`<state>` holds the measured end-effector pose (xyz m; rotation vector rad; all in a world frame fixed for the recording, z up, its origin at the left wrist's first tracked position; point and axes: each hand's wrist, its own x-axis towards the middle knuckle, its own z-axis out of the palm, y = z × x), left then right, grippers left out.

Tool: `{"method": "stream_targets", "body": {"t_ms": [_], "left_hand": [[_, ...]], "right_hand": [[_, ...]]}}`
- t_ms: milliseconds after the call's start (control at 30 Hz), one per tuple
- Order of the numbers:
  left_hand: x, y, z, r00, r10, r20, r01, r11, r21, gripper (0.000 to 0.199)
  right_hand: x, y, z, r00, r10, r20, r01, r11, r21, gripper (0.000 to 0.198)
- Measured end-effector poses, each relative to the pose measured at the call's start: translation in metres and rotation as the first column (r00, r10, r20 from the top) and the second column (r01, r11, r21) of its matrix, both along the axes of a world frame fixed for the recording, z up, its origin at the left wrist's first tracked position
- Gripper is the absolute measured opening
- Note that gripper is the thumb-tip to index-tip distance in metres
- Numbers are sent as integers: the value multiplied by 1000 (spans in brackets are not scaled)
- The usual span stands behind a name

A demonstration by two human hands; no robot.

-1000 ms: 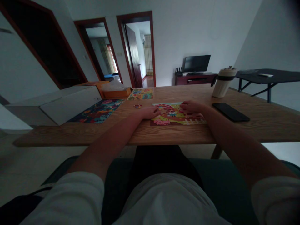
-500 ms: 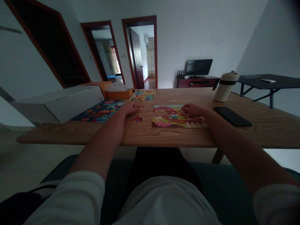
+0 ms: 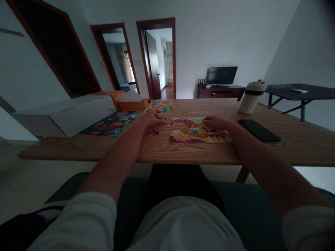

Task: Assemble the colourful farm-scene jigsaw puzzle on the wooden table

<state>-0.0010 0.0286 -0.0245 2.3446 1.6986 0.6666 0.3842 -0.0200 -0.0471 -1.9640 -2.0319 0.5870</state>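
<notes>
I see a table (image 3: 261,150) of matt, grained wood; a printed cardboard puzzle (image 3: 199,134), dull-surfaced; a glossy black phone (image 3: 259,130); a smooth plastic tumbler (image 3: 250,99); and soft cloth sleeves (image 3: 86,219).

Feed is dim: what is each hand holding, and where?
Left hand pinches a loose puzzle piece by its edge; right hand rests flat on the farm puzzle.

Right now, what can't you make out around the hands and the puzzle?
- Head view: piece in the left hand, dim and too small to read its picture.
- Puzzle area under the right hand, covered by it.
- Loose piece: too small to tell its shape.
</notes>
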Motion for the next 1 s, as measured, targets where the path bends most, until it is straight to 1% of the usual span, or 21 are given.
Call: {"method": "stream_targets", "body": {"t_ms": [67,133,200,267,467,567,733,900,1000], "left_hand": [[9,-4,1,991,-109,80,109,994,6,64],[18,-8,2,969,-217,119,217,976,10,61],[26,-12,1,953,-281,112,282,959,7,58],[32,-17,0,947,-312,71,312,950,9,57],[33,-26,2,943,-329,-55,330,943,30,56],[32,-26,2,939,-335,-81,337,941,21,55],[34,-23,0,935,-341,-98,345,938,25,52],[47,-29,-2,958,-280,-63,282,959,35,54],[54,-33,-2,965,-244,-97,248,968,28,43]], "right_hand": [[0,0,0,1000,4,8,-3,1000,-9,35],[-1,0,2,1000,10,27,-10,1000,-2,33],[-1,-1,3,999,9,43,-10,1000,9,33],[-1,-2,4,999,7,46,-7,1000,8,34],[4,5,-2,998,33,48,-35,999,24,35],[6,7,-4,998,49,44,-51,998,33,36],[4,5,-2,999,23,37,-24,1000,11,35],[2,1,1,999,12,37,-13,1000,11,35],[1,-1,2,998,31,60,-34,999,42,33]]}}
